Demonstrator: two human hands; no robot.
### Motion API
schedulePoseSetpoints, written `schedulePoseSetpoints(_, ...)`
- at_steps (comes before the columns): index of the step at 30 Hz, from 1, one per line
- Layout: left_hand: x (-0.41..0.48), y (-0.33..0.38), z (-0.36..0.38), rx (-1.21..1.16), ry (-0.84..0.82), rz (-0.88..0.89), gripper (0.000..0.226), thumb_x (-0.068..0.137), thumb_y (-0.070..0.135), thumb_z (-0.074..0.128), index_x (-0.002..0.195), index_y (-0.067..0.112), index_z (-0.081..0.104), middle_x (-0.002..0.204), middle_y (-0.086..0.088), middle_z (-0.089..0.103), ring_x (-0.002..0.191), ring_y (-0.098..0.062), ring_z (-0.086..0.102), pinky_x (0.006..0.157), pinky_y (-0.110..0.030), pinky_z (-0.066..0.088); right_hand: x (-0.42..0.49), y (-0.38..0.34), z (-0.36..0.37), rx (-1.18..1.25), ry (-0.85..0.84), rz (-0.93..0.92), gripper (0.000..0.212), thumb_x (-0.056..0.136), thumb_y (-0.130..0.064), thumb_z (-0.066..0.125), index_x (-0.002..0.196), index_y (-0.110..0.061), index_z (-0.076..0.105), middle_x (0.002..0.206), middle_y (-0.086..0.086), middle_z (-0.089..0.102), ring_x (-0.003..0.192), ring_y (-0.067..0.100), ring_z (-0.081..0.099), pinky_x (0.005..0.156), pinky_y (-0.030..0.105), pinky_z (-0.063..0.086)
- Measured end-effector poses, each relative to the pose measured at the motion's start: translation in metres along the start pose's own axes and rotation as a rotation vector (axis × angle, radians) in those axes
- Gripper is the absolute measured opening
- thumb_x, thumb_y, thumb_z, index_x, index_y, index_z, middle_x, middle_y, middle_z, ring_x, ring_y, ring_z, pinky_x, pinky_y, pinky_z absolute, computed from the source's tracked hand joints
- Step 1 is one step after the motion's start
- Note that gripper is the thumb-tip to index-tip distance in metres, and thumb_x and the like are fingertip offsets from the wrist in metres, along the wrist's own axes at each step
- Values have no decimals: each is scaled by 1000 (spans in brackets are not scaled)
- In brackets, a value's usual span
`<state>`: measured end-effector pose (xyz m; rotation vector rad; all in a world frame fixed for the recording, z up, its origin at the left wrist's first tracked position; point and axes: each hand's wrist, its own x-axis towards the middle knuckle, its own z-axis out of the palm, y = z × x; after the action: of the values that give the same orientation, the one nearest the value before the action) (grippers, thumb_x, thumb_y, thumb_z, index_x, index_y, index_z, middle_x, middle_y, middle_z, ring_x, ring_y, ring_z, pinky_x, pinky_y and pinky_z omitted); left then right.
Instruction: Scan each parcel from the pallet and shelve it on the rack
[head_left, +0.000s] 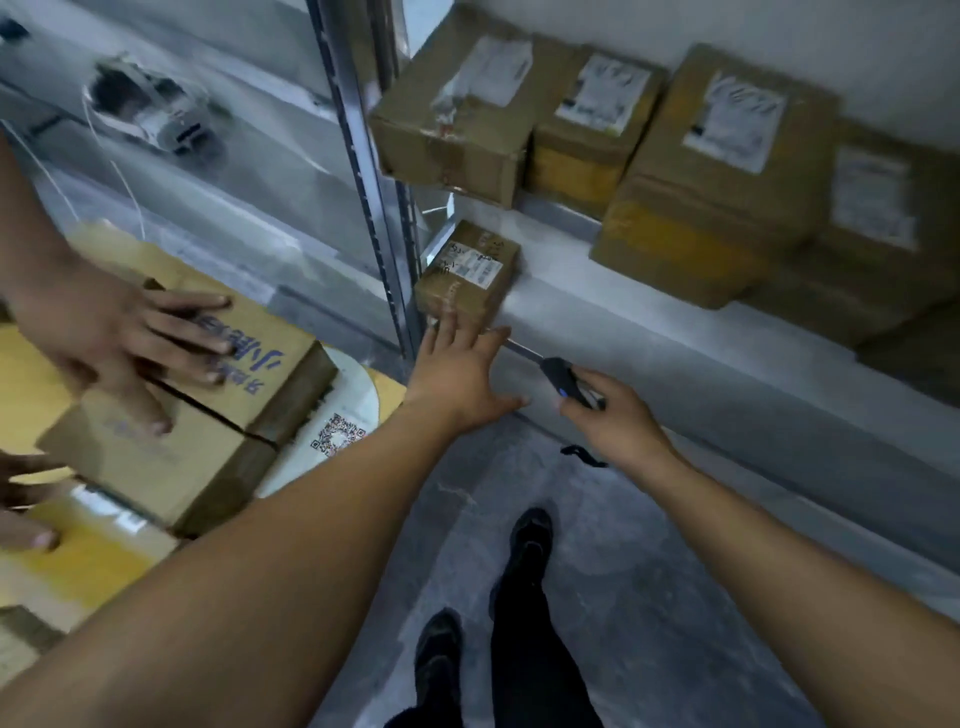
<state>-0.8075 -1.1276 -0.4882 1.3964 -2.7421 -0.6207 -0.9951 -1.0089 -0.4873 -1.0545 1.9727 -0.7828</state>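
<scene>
Head view | left hand (457, 371) open, fingertips touching small parcel (467, 273) on rack shelf (649, 322) | right hand (613, 415) gripping scanner (563, 382)

I see brown parcels (727, 171) with white labels on the grey rack (649, 332). The scanner (566, 382) is black with one blue spot. My shoes (530, 535) are black.

A single head-worn wide-angle view looks steeply down and forward from close above both outstretched forearms, facing the rack (649, 332) at right, with the floor (597, 519) and the wearer's shoes below.
</scene>
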Motion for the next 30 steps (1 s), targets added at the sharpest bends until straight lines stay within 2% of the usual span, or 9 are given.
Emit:
schedulePoseSetpoints(3,-54,42,-29,-36,17,55,95,80,76,63,158,35,28,170,-4,19,157,-35,6,125,-53,11,-86,-10,-34,22,93,-34,48,87,-34,74,133,-32,62,122,-23,63,115,-1,57,96,20,43)
schedulePoseSetpoints(6,-103,94,-50,-89,37,143,92,81,79,58,157,36,30,170,-2,18,157,-33,6,126,-54,15,-169,-13,-72,101,199,-36,46,86,-30,77,128,-41,62,114,-36,62,107,-14,56,92,8,40)
schedulePoseSetpoints(10,-166,170,-56,-113,-9,330,91,81,80,56,157,37,32,171,0,14,158,-31,3,126,-56,14,-280,15,-112,250,392,40,48,86,-19,77,132,-20,63,124,-18,65,114,-4,59,104,23,45)
schedulePoseSetpoints(13,-203,233,-45,-135,-88,507,96,76,88,44,157,38,33,171,5,13,158,-28,2,127,-53,12,-366,53,-135,312,550,124,51,85,-24,78,134,-22,63,128,-15,66,118,-3,59,105,31,47)
schedulePoseSetpoints(16,-231,313,-25,-108,-170,694,98,76,91,46,156,35,38,170,2,18,158,-31,7,126,-54,17,-450,94,-156,360,673,212,56,84,-36,78,136,-26,62,131,-14,64,122,1,58,108,36,46)
schedulePoseSetpoints(18,-254,376,-11,-81,-219,799,98,75,86,49,156,33,39,170,0,19,158,-32,10,125,-54,20,-509,122,-172,397,749,293,60,82,-46,76,138,-32,59,133,-14,62,122,1,56,105,33,48)
schedulePoseSetpoints(22,-310,502,22,-99,-294,970,93,77,76,59,157,34,36,172,1,9,159,-29,4,126,-55,17,-629,169,-198,401,901,427,63,82,-61,70,141,-49,50,134,-19,52,116,-5,51,87,13,45)
schedulePoseSetpoints(26,-369,599,49,-105,-344,1129,89,81,66,69,157,40,32,172,4,-4,159,-27,-4,126,-54,14,-724,200,-219,419,1048,486,58,87,-48,72,141,-43,52,132,-16,54,117,-1,52,100,27,47)
schedulePoseSetpoints(30,-412,665,66,-86,-400,1250,98,75,84,63,156,34,38,172,0,7,159,-29,1,127,-50,14,-794,228,-230,588,1231,525,53,89,-33,74,139,-32,56,133,-18,58,125,-1,52,103,20,45)
